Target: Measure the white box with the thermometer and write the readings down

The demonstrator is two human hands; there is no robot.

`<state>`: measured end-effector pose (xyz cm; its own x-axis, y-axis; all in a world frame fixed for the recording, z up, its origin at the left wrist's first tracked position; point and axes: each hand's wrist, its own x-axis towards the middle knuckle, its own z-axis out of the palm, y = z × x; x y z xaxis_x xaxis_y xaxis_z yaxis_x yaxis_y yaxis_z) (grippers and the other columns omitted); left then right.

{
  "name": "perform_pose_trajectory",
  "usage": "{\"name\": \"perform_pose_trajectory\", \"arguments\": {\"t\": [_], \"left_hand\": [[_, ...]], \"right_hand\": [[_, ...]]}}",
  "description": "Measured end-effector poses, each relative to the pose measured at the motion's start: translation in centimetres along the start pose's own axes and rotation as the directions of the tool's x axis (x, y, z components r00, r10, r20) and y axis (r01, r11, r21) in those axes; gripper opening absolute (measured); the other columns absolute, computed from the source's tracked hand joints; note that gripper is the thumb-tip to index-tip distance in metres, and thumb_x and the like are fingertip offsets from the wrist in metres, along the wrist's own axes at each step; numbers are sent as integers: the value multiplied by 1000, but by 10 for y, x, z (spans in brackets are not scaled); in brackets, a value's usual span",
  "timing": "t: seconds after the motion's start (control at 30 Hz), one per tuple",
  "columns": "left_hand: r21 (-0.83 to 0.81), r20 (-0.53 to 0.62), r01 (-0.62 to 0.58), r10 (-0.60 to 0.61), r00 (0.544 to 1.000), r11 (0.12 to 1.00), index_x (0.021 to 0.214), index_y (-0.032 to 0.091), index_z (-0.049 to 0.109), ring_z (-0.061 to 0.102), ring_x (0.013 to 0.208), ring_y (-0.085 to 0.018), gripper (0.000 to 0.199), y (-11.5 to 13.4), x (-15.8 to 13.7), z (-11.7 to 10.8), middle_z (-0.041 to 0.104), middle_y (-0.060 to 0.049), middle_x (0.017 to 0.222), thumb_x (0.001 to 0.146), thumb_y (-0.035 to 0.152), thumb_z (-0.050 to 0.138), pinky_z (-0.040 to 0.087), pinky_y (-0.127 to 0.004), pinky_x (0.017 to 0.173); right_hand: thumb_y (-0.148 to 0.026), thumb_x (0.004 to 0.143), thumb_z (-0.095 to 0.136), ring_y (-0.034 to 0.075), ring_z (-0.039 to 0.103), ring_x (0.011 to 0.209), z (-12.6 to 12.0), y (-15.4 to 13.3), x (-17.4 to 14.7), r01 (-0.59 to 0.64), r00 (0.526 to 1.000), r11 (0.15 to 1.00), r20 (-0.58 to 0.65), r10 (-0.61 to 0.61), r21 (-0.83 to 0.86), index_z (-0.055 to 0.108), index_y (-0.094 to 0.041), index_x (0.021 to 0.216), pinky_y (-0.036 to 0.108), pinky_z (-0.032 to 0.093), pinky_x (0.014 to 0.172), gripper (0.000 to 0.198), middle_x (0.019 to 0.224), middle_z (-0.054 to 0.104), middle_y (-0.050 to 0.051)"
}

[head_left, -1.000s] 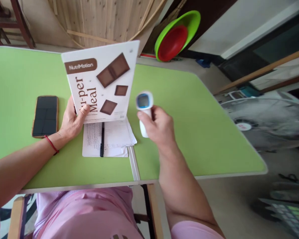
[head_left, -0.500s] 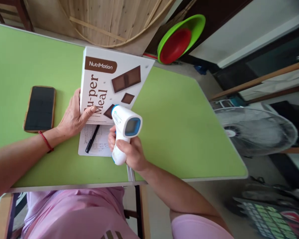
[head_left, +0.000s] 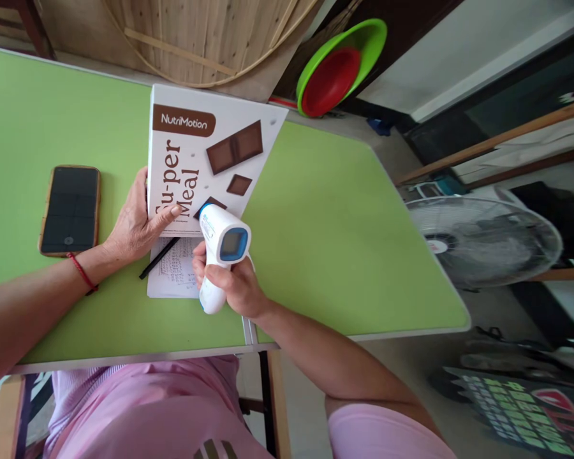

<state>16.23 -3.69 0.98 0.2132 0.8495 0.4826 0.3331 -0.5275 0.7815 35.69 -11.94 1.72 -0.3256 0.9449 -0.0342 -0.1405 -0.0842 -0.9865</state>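
I see a pink shirt (head_left: pixel 162 408), its right sleeve (head_left: pixel 382 433) short, slanting brownish stripes (head_left: pixel 212 450) printed low, and a red cord bracelet (head_left: pixel 81 273) behind the left hand (head_left: pixel 132 226).

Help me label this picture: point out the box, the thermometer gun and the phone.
Box (head_left: pixel 201 159), head view: printed front.
Thermometer gun (head_left: pixel 214 237), head view: white side of its body.
Phone (head_left: pixel 71 207), head view: dark screen.

Soft indoor light, bright green table (head_left: pixel 344 255), dim upper right, white box (head_left: pixel 208 159) crisp, right edge stretched, blurry
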Motion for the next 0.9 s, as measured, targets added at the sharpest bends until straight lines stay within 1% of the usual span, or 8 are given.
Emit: {"name": "perform_pose_trajectory", "arguments": {"t": [0.1, 0.23, 0.5, 0.67, 0.77, 0.9], "left_hand": [[4, 1, 1, -1, 1000, 1000, 128, 24, 45, 58, 121, -31, 64, -2, 0, 1, 57, -13, 131, 88, 74, 51, 51, -49, 104], [-7, -3, -8, 8, 1000, 1000, 128, 23, 45, 58, 119, -31, 66, -3, 1, 1, 57, -13, 129, 88, 74, 51, 51, -49, 104], [1, 1, -39, 39, 999, 999, 129, 20, 43, 57, 120, -31, 64, -8, 1, 1, 56, -16, 130, 90, 70, 53, 50, -51, 104], [-4, -3, -51, 51, 999, 999, 130, 21, 42, 57, 121, -31, 64, -10, 1, 1, 56, -15, 131, 90, 69, 54, 50, -51, 104], [0, -2, -54, 54, 999, 999, 131, 21, 42, 56, 121, -31, 65, -10, 1, 1, 56, -15, 132, 90, 69, 54, 50, -51, 104], [0, -2, -51, 51, 999, 999, 131, 20, 42, 57, 120, -31, 66, -10, 1, 1, 56, -16, 131, 90, 70, 54, 50, -50, 103]], "right_hand": [[-53, 74, 75, 9, 49, 52, 0, 0, 0, -4, 1000, 1000, -27, 4, -20, 59, -20, 89, 26, 44, 50, 39, 66, 55, -5], [-52, 75, 74, 9, 49, 53, 0, -1, 0, -3, 1000, 999, -31, 2, -50, 60, -20, 85, 27, 45, 50, 37, 66, 55, -4], [-50, 79, 71, 10, 48, 54, 1, -2, 1, 65, 998, 993, -19, -67, -101, 57, -20, 71, 26, 42, 51, 34, 63, 53, -3], [-50, 80, 70, 10, 47, 55, 0, -1, 1, 76, 997, 991, -21, -78, -110, 60, -20, 73, 27, 42, 51, 32, 65, 55, -2], [-48, 81, 69, 10, 47, 54, 0, -2, 1, 96, 995, 988, -2, -97, -121, 58, -20, 72, 27, 42, 53, 31, 63, 54, -3], [-50, 79, 70, 10, 46, 55, 1, -4, 2, 75, 997, 988, -10, -77, -135, 56, -21, 71, 27, 42, 53, 33, 63, 53, -3]]}}
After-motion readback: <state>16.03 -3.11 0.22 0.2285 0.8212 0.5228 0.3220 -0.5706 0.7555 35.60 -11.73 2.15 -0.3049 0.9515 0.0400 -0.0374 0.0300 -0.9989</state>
